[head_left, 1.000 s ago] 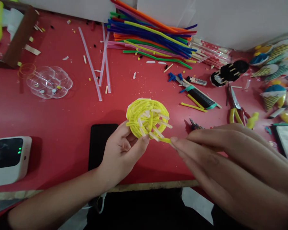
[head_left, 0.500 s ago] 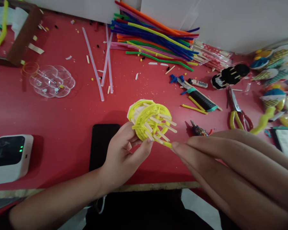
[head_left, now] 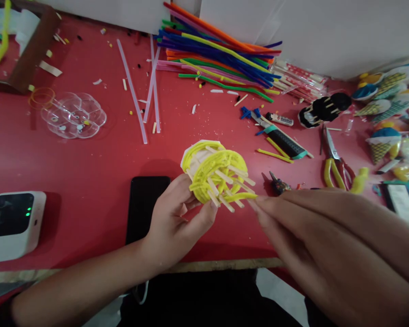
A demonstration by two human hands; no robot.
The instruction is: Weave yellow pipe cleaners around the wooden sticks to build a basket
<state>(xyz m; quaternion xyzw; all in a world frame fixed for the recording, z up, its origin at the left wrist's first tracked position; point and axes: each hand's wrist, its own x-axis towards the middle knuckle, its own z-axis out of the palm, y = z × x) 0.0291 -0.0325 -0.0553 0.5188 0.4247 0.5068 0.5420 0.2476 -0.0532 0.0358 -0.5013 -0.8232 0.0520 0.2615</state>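
My left hand grips a small round basket-like piece from its lower left, with the thumb on the near side. Yellow pipe cleaner is wound around its short wooden sticks, whose ends point to the right. A pale base shows at its far left. Between the fingertips of my right hand is a yellow pipe cleaner that runs from the lower sticks. Its other end shows beyond the knuckles; the stretch between is hidden by the hand.
On the red table lie a phone, a white device, a clear compartment tray and glue sticks. Pipe cleaners are heaped at the back. A utility knife, scissors and pliers lie at right.
My right hand has moved slightly right and up, and the pipe cleaner now bends across the lower sticks. The round piece has tilted a little in my left hand.
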